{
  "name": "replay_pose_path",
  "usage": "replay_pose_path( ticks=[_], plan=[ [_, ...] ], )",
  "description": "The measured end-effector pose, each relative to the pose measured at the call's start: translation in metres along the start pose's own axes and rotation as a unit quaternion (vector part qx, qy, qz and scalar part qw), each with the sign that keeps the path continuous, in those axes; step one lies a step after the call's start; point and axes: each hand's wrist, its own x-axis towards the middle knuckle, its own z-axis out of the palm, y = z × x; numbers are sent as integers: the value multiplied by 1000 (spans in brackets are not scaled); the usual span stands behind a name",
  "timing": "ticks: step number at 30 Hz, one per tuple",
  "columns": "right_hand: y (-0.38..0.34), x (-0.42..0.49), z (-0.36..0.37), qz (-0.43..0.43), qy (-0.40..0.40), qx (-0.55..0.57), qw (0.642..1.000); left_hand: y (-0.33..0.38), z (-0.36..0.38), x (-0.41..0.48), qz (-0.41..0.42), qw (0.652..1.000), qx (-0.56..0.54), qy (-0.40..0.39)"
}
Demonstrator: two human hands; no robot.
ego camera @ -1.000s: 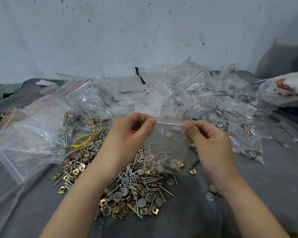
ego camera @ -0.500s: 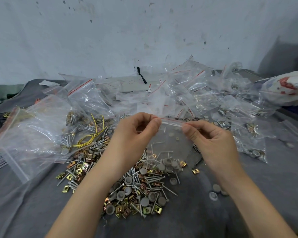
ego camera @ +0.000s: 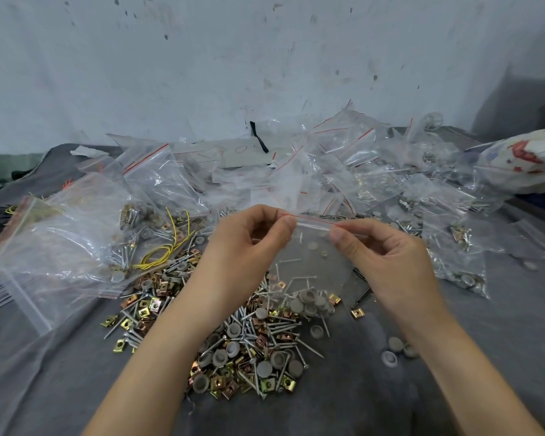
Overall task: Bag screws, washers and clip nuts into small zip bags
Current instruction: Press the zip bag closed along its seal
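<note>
While my left hand (ego camera: 246, 247) pinches one end of the red-lined seal between thumb and forefinger, my right hand (ego camera: 387, 265) pinches the other end, so the small zip bag (ego camera: 312, 269) hangs between them above the grey cloth (ego camera: 390, 394). Through its clear plastic I see a few screws and grey washers gathered at the bottom, with a clip nut at its lower right edge. Beneath the bag and towards me lies the loose pile (ego camera: 249, 344) of screws, washers and clip nuts, partly hidden by my left forearm. A single clip nut (ego camera: 356, 313) lies just right of the bag, and a few stray washers (ego camera: 394, 344) sit beside my right forearm. To my left a large zip bag (ego camera: 60, 247) lies slumped, with yellow wire (ego camera: 170, 243) beside it. Beyond my hands a heap of filled bags (ego camera: 375, 171) stretches to the marked wall (ego camera: 265, 58), with a printed sack (ego camera: 523, 158) at the far right.
</note>
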Motion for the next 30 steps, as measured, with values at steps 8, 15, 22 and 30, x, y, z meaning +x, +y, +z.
replay_pose_path(
  ticks=[8,15,22,30],
  plan=[
    [-3,-2,1,-10,-3,-6,1000,-3,0,0,0,1000,1,-10],
    [-2,-3,3,-16,-14,7,1000,-7,0,1,-21,997,-37,-61],
    [-3,-4,4,-27,-41,14,999,-9,2,0,-12,994,-73,-85],
    [-3,-5,5,-35,-45,16,998,-9,5,0,2,993,-82,-84]
  ],
)
